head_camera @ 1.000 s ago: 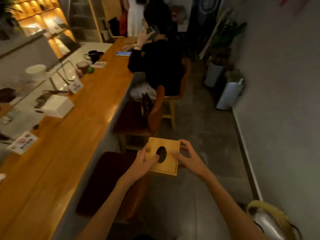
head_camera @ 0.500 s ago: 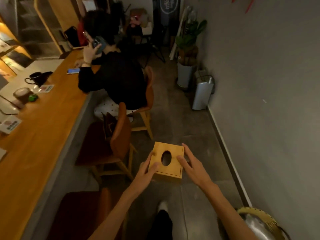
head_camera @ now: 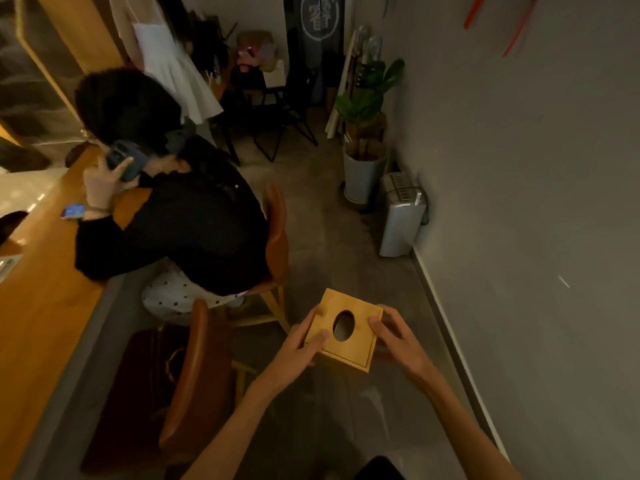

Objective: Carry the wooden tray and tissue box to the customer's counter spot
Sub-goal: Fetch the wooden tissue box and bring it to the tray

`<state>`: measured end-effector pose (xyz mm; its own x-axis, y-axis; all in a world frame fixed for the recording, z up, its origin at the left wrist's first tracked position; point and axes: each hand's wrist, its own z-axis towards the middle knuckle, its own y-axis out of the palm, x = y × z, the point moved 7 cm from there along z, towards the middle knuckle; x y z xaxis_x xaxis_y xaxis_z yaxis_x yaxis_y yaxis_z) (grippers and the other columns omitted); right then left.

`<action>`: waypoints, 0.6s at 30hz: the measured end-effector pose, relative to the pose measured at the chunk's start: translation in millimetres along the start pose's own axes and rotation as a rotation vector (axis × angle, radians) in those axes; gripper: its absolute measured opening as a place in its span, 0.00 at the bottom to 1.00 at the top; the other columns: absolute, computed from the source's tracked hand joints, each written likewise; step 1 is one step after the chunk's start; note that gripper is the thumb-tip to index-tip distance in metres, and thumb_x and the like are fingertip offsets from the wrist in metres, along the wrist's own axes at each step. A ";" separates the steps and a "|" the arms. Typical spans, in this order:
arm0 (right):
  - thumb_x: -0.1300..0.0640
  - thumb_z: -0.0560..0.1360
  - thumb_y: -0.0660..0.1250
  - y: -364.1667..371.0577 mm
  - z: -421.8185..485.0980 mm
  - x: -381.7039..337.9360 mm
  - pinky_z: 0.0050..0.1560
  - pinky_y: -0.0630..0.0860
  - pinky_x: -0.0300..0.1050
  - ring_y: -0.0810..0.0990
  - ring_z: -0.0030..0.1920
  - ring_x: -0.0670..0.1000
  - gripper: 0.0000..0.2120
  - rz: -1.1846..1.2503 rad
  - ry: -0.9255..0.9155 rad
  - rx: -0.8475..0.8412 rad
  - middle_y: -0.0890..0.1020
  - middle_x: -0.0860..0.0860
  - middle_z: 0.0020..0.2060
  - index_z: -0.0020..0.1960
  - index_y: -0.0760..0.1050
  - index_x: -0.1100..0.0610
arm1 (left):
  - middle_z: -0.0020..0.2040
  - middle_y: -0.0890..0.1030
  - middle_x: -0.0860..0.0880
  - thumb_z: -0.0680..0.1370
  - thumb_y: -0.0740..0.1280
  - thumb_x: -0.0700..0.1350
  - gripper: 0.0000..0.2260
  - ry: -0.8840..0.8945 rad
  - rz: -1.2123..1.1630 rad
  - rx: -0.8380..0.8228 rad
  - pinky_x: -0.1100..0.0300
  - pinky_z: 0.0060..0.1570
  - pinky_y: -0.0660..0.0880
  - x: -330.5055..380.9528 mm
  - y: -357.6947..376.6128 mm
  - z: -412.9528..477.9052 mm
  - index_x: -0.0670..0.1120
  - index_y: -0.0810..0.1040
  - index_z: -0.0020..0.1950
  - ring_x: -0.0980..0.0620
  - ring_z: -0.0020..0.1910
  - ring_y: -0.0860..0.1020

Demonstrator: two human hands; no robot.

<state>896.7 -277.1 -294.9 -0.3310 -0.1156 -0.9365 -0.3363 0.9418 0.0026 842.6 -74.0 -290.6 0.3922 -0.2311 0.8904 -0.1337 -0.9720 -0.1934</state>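
A square wooden tissue box (head_camera: 360,341) with an oval hole in its lid hangs in the air over the floor, held between both hands. My left hand (head_camera: 296,346) grips its left side, thumb on the lid. Its right side is gripped by my right hand (head_camera: 398,336). Something dark shows just under the box by my right fingers; whether it is the tray I cannot tell. The wooden counter (head_camera: 45,306) runs along the left. A customer in a black top (head_camera: 194,220) sits at it, holding a phone to the ear.
An empty brown chair (head_camera: 194,375) stands just left of my hands, the customer's chair beyond it. A potted plant (head_camera: 363,157) and a grey appliance (head_camera: 400,216) stand by the right wall. Another person in white stands at the far end. A blue phone (head_camera: 73,211) lies on the counter.
I have walked forward along the aisle; the seated customer and the chairs are much nearer now. The box stays in both hands, turned slightly.
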 end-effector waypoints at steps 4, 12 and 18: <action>0.47 0.77 0.68 -29.9 88.2 -24.4 0.52 0.83 0.54 0.83 0.55 0.52 0.22 0.090 0.011 0.027 0.78 0.48 0.61 0.70 0.68 0.42 | 0.71 0.68 0.54 0.72 0.67 0.67 0.31 -0.012 -0.070 -0.016 0.50 0.60 0.77 33.3 -16.5 94.0 0.71 0.59 0.73 0.53 0.64 0.73; 0.45 0.76 0.67 -96.2 302.7 -79.7 0.48 0.83 0.46 0.84 0.53 0.50 0.21 0.050 0.060 -0.018 0.80 0.53 0.61 0.68 0.70 0.46 | 0.64 0.74 0.59 0.80 0.66 0.53 0.25 -0.067 -0.173 0.018 0.64 0.43 0.80 115.0 -42.6 286.4 0.67 0.58 0.71 0.60 0.55 0.77; 0.37 0.77 0.62 -119.6 452.3 -162.8 0.58 0.77 0.41 0.76 0.62 0.44 0.16 -0.289 -0.138 -0.112 0.73 0.45 0.66 0.64 0.66 0.31 | 0.65 0.77 0.55 0.79 0.66 0.54 0.21 -0.056 -0.286 0.173 0.58 0.50 0.81 172.7 -84.2 396.9 0.68 0.64 0.69 0.53 0.60 0.79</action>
<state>1389.6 -228.1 -301.3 -0.0884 -0.3217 -0.9427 -0.4965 0.8347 -0.2383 1282.8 -49.2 -284.1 0.4418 0.0545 0.8954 0.1438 -0.9896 -0.0108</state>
